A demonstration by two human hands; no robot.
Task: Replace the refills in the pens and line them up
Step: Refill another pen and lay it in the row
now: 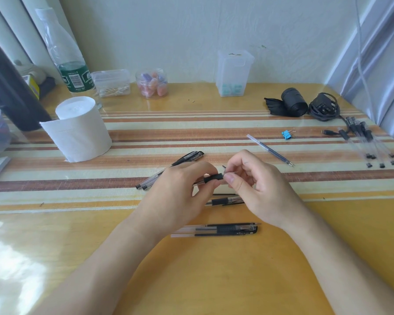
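Note:
My left hand (182, 189) grips a pen barrel with a black rubber grip (212, 178) above the table's middle. My right hand (252, 183) pinches the pen's tip end right against that grip. Two capped black pens (168, 170) lie side by side behind my left hand. Another pen (223, 201) rests under my hands. Nearer to me lie a pen and loose refills (216, 229) in a row. A used blue refill (271, 150) lies alone to the right. Several new refills with black caps (371, 144) are spread at the far right.
A toilet paper roll (77, 129) stands at the left, with a bottle (66, 57), a cotton swab box (111, 83) and a small jar (152, 84) behind. A clear bin (233, 73), a black roll (292, 102), a charger (323, 106) and a blue binder clip (287, 134) are at the back right.

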